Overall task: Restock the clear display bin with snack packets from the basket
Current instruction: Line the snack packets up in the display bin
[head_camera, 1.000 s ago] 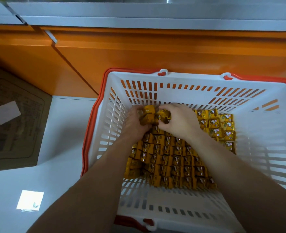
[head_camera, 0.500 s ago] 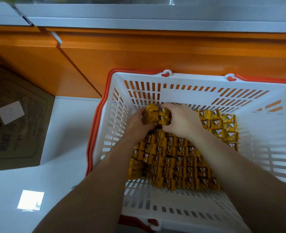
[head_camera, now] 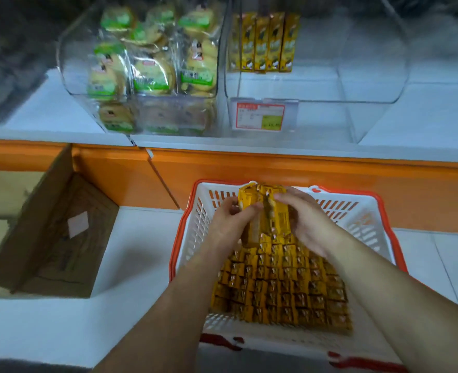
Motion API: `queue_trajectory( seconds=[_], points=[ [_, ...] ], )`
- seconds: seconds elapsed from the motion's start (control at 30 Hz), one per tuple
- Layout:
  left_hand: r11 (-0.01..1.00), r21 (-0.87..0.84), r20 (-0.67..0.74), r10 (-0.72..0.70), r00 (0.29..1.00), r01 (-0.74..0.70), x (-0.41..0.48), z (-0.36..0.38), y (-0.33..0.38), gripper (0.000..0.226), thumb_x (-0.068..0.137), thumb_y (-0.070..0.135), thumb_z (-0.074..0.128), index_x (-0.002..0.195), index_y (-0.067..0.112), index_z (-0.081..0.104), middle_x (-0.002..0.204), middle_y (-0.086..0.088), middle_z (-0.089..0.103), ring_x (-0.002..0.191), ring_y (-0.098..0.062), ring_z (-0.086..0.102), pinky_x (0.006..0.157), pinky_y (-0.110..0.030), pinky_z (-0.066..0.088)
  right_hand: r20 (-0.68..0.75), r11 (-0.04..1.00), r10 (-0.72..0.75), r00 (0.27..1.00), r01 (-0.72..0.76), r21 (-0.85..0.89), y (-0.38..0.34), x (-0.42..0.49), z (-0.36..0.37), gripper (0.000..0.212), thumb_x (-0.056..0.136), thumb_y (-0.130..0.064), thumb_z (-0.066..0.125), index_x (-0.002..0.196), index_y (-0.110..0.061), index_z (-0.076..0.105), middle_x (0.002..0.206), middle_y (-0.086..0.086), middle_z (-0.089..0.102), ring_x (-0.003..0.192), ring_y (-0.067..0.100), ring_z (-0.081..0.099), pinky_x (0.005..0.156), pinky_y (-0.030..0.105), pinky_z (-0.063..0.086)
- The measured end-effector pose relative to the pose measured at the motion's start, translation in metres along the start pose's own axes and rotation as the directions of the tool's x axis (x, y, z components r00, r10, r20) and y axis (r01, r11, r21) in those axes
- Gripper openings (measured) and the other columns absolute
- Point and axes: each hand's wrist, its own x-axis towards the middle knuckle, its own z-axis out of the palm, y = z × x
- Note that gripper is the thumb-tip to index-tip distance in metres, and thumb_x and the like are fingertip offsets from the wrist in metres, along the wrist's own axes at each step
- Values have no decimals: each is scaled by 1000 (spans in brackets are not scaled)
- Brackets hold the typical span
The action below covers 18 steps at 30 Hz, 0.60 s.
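Gripping a bundle of yellow snack packets (head_camera: 272, 208) from both sides, the left hand (head_camera: 229, 224) curls its fingers and thumb round the bundle's left edge, while the right hand (head_camera: 307, 222) clasps the right edge with bent fingers. The bundle is held up over the far end of the white basket (head_camera: 357, 211), above the rows of packets (head_camera: 281, 286) that cover most of its bottom. The orange-rimmed basket stands on the pale floor (head_camera: 141, 265) just in front of an orange panel (head_camera: 303, 179). Above the panel, on a white shelf (head_camera: 437, 114), sits the clear display bin (head_camera: 357, 84), with four upright yellow packets (head_camera: 263, 41) in a row at its back left and a red-edged price label (head_camera: 260, 113) on its front. Just left of it, a second clear bin (head_camera: 69, 63) is packed with green-labelled round cakes (head_camera: 152, 74). An open cardboard box (head_camera: 47, 238) lies left of the basket.
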Motion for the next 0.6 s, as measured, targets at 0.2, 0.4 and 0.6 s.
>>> queue_trajectory(
  seconds=[0.2,0.4,0.6],
  points=[
    [990,-30,-12,136,991,-137,-62,3,89,70,61,63,77,114,22,60,105,-4,73,90,-21,75,73,-42,63,-39,994,-10,999,14,104,-88,-74,27,39,97,-33,57,119,-3,68,115,22,70,108,39,66,95,51,52],
    [964,-20,78,265,961,-265,-111,0,150,68,52,60,83,109,31,59,74,13,75,71,-16,75,64,-37,64,43,977,-111,993,101,190,-126,-133,35,42,99,-39,50,110,-7,74,113,18,72,107,34,69,95,50,54],
    [955,-8,85,296,952,-296,-125,-1,158,59,65,55,83,114,28,63,94,-1,78,87,-24,76,78,-47,64,-102,944,-189,977,209,254,-122,-141,49,34,101,-33,52,104,-8,75,102,16,75,91,30,74,71,39,60]
  ],
)
